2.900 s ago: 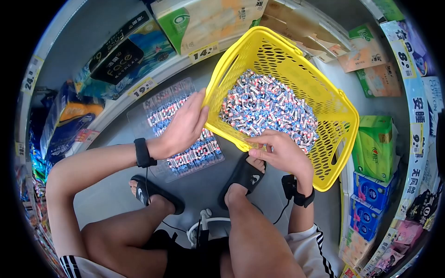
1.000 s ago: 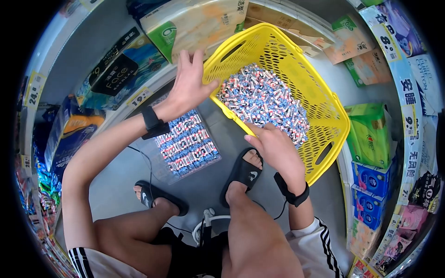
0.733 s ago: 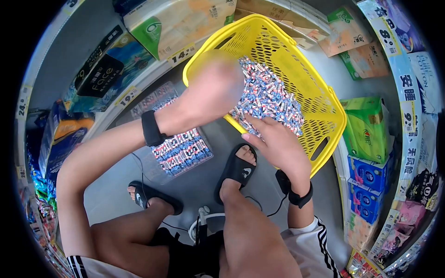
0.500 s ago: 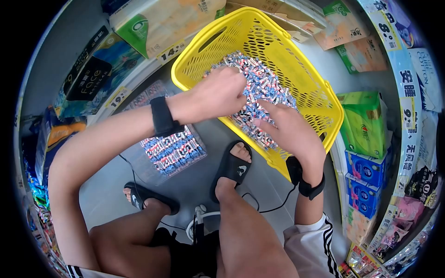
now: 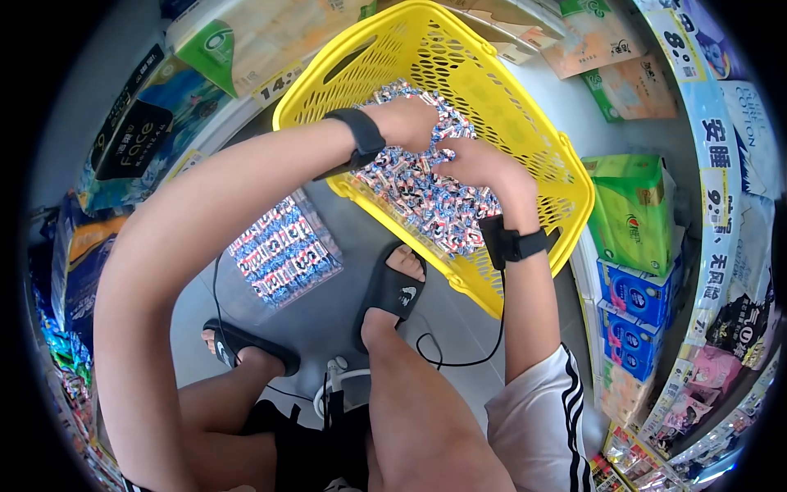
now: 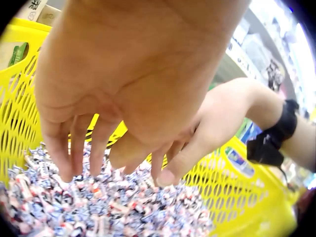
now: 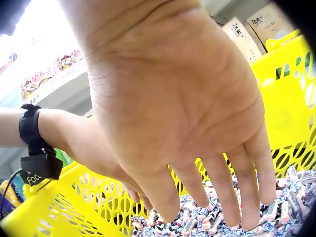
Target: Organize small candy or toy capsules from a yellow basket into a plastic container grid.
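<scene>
A yellow basket (image 5: pixel 533 123) with slotted walls holds a heap of small wrapped candies (image 5: pixel 426 201) in blue, white and red. Both hands are inside it, close together over the heap. My left hand (image 5: pixel 407 123) points down with its fingers spread slightly and hanging to the candies; in the left wrist view the fingers of this left hand (image 6: pixel 108 98) hold nothing visible. My right hand (image 5: pixel 479 164) is beside it, and in the right wrist view the fingers of the right hand (image 7: pixel 182 108) reach down straight, their tips at the candies.
A clear box of candies in rows (image 5: pixel 283 250) sits on the grey floor (image 5: pixel 328 328) left of the basket. Sandalled feet (image 5: pixel 393 287) are below it. Shelves with tissue packs (image 5: pixel 627 213) stand right and behind, and a cable (image 5: pixel 467 362) lies on the floor.
My left hand has come from the basket's left rim into the basket, over the candies. The right hand has left the near rim and moved inward. The basket appears farther left and higher in view.
</scene>
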`<state>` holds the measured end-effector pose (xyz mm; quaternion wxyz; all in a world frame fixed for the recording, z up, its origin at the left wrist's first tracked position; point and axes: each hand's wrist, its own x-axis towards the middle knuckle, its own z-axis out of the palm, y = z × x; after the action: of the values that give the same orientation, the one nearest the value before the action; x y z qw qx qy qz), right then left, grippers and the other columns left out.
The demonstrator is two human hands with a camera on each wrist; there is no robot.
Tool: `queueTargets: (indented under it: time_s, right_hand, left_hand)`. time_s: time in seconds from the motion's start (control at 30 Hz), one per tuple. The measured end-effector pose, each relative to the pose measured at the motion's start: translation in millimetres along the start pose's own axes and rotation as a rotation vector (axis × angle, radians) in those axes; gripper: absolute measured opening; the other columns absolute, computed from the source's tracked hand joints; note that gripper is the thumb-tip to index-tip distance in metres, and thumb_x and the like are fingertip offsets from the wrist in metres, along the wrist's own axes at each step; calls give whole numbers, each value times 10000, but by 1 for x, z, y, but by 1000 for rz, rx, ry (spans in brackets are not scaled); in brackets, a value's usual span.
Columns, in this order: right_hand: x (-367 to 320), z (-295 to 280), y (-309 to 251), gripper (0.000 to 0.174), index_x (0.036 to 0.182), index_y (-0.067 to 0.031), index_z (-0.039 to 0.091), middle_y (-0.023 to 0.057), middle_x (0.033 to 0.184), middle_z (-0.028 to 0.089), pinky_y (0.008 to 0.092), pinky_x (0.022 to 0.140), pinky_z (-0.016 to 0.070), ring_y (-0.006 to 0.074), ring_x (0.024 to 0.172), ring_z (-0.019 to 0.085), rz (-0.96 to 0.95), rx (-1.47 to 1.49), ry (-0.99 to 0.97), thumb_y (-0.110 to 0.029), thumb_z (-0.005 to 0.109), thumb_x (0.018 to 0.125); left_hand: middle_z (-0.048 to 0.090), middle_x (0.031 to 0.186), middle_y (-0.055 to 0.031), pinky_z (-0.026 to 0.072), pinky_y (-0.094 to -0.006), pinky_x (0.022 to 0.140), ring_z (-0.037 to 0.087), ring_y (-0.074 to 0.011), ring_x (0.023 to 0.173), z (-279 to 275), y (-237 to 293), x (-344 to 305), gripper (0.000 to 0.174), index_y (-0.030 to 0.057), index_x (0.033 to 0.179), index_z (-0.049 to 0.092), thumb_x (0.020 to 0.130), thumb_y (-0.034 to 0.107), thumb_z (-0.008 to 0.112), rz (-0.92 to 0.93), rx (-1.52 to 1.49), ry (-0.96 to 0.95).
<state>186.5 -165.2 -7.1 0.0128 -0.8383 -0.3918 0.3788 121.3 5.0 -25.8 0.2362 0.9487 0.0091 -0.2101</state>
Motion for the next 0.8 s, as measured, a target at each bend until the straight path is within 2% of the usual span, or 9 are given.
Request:
queueTargets:
  time_s: [0.07, 0.13, 0.2, 0.27, 0.33, 0.47, 0.53, 0.67, 0.8]
  right_hand:
    - [14, 1, 3, 535, 1410, -111, 657, 207, 1205, 752, 450, 1006, 553, 343, 1149, 721, 46, 43, -70, -347, 705, 933]
    - [26, 9, 5, 548, 1422, -109, 648, 206, 1269, 734, 447, 1021, 552, 334, 1193, 707, 60, -20, -38, -340, 703, 928]
    - [38, 15, 8, 561, 1428, -117, 645, 206, 1294, 724, 447, 1029, 550, 336, 1213, 698, 50, -7, -57, -340, 708, 917]
    - [44, 21, 8, 574, 1433, -125, 641, 207, 1319, 714, 448, 1037, 548, 337, 1232, 688, 41, 4, -78, -340, 714, 906]
    - [50, 27, 11, 581, 1414, -137, 659, 221, 1291, 720, 456, 1036, 548, 355, 1206, 696, 117, 10, -51, -328, 729, 870]
    - [72, 49, 29, 546, 1354, -138, 699, 225, 1257, 731, 464, 1011, 561, 369, 1164, 710, 121, 73, 22, -313, 743, 839]
    - [77, 55, 35, 466, 1253, -96, 744, 228, 1194, 750, 466, 973, 578, 379, 1109, 728, 75, 142, 91, -267, 751, 820]
    - [89, 65, 40, 414, 1168, -50, 764, 227, 1151, 762, 459, 949, 588, 381, 1082, 738, 114, 190, 75, -257, 782, 809]
    - [102, 81, 40, 441, 1109, -19, 772, 228, 1132, 770, 464, 928, 593, 377, 1067, 749, 133, 242, 117, -342, 817, 813]
  left_hand:
    - [748, 1127, -278, 600, -467, 908, 735, -405, 1093, -5, 1, 11, 390, -37, 1193, 731, 829, 101, 704, -58, 94, -105]
    - [753, 1122, -268, 600, -460, 905, 742, -388, 1084, -6, 4, 14, 392, -34, 1194, 736, 824, 92, 711, -59, 95, -99]
    - [732, 1108, -302, 578, -501, 880, 721, -441, 1071, -4, 6, 18, 323, -72, 1120, 718, 883, 147, 700, -2, 52, -96]
    - [728, 1122, -307, 579, -497, 883, 720, -439, 1078, 16, -2, 34, 324, -71, 1121, 722, 894, 159, 706, 27, 47, -72]
    - [724, 1135, -312, 580, -493, 886, 719, -438, 1085, 21, -2, 38, 325, -70, 1122, 726, 905, 172, 712, 54, 41, -46]
    - [732, 1120, -302, 582, -492, 885, 723, -431, 1080, 34, -5, 50, 297, -45, 1127, 735, 903, 146, 698, 35, 43, -98]
    - [734, 1119, -296, 582, -494, 882, 723, -429, 1080, 42, -11, 57, 289, -37, 1126, 739, 897, 134, 699, 46, 57, -98]
    - [729, 1126, -301, 583, -498, 872, 721, -432, 1082, 53, -17, 69, 299, -29, 1138, 734, 862, 86, 712, 67, 87, -164]
    - [723, 1136, -308, 581, -491, 877, 715, -437, 1092, 53, -23, 69, 331, -37, 1154, 712, 845, 81, 726, 63, 105, -178]
